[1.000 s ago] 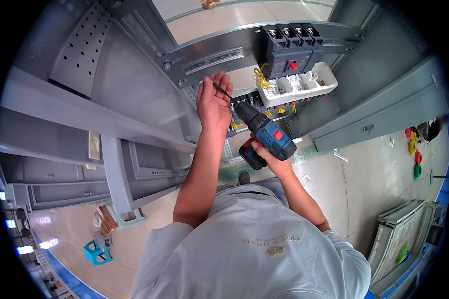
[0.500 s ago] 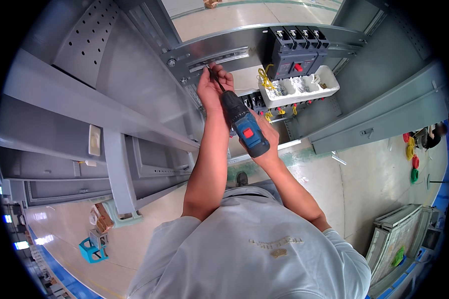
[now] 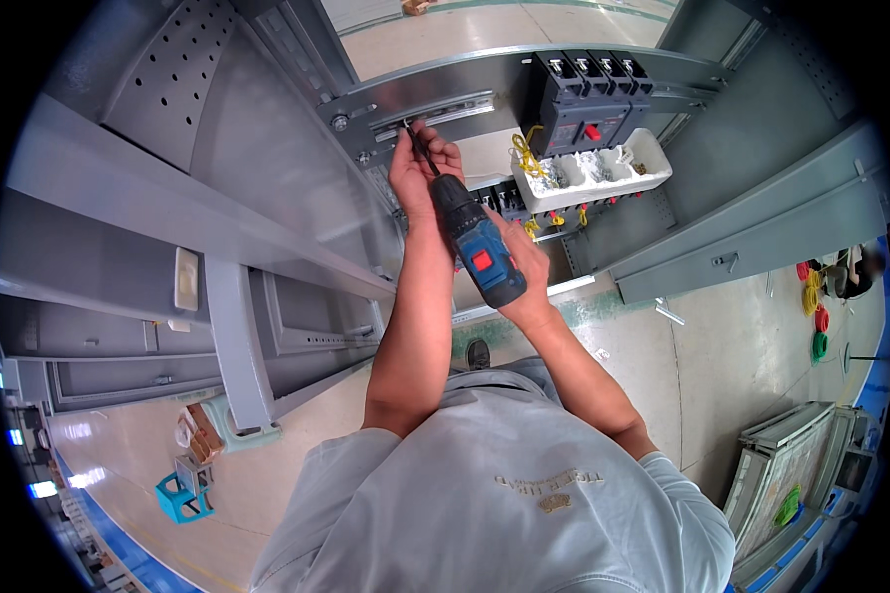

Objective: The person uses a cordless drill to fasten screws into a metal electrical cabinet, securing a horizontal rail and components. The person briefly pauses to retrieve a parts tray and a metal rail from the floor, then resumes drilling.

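I have the drill (image 3: 480, 247) in the right hand (image 3: 524, 267), whose fingers grip it at the handle, mostly hidden behind the body. The drill hangs in the air over the cabinet's lower sill (image 3: 569, 285), its rear end toward the person and its chuck just beside the left wrist. The bit (image 3: 420, 148) slants up and left, through the left hand (image 3: 410, 178), to the lower edge of the slotted rail (image 3: 450, 109), near that rail's left end. I cannot tell whether the tip touches metal. The left palm faces up, its fingers curled about the bit; whether they pinch it or only steady it, I cannot tell.

The rail runs along the left half of the crossbar (image 3: 504, 69). On the right half sits the breaker (image 3: 588, 109), reaching below the crossbar's lower edge. Under it juts the white tray (image 3: 608, 193), small metal parts in its compartments, yellow wire (image 3: 524, 153) looped at its left corner. Lower breakers (image 3: 504, 201) show beyond the chuck.

For moving, I see a gap between the left fingers and the tray's left corner. Leftward it is tighter: the cabinet's side wall (image 3: 297, 168) stands near the left wrist. On the right, the door's (image 3: 752, 247) near edge is well apart from the right hand, with floor (image 3: 613, 336) between.
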{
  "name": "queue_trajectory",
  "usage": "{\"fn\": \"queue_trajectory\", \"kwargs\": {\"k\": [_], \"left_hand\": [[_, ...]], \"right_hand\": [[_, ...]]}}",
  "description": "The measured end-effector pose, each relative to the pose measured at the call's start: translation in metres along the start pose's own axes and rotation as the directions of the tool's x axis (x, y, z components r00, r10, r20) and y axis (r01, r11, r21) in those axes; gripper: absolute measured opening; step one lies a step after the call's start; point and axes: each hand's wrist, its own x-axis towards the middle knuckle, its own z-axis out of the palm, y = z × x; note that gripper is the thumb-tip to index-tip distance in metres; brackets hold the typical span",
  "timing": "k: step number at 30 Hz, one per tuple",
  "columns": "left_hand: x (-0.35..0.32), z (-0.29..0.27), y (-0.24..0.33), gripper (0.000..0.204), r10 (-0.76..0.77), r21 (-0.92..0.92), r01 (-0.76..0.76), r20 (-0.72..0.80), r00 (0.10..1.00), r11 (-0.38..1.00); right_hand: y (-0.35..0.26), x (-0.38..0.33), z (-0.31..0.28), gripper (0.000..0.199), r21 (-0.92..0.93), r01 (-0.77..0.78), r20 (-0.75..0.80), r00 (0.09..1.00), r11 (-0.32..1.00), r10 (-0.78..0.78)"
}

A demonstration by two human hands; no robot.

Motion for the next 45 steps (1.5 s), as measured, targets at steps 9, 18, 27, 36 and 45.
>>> {"fn": "queue_trajectory", "kwargs": {"k": [9, 18, 27, 36, 45], "left_hand": [[-0.006, 0.005, -0.003, 0.023, 0.015, 0.015, -0.015, -0.040, 0.999, 1.000], [-0.002, 0.003, -0.003, 0.020, 0.010, -0.027, -0.009, 0.020, 1.000, 1.000], [0.001, 0.000, -0.002, 0.022, -0.004, -0.033, 0.004, 0.008, 1.000, 0.999], [-0.002, 0.006, -0.003, 0.018, 0.006, -0.058, -0.006, 0.004, 1.000, 0.998], [-0.001, 0.006, 0.000, 0.017, 0.000, -0.059, 0.000, -0.001, 1.000, 0.998]], "right_hand": [[-0.009, 0.001, 0.005, 0.055, -0.003, -0.014, 0.015, 1.000, 1.000, 0.015], [-0.012, -0.002, 0.011, 0.056, 0.014, -0.018, -0.008, 1.000, 1.000, 0.019], [-0.015, 0.000, 0.012, 0.057, 0.033, -0.002, -0.023, 1.000, 0.999, 0.002], [-0.017, 0.002, 0.012, 0.056, 0.043, 0.011, -0.051, 0.999, 0.999, -0.008], [-0.020, 0.001, 0.014, 0.054, 0.054, 0.005, -0.066, 0.998, 0.999, -0.002]]}}
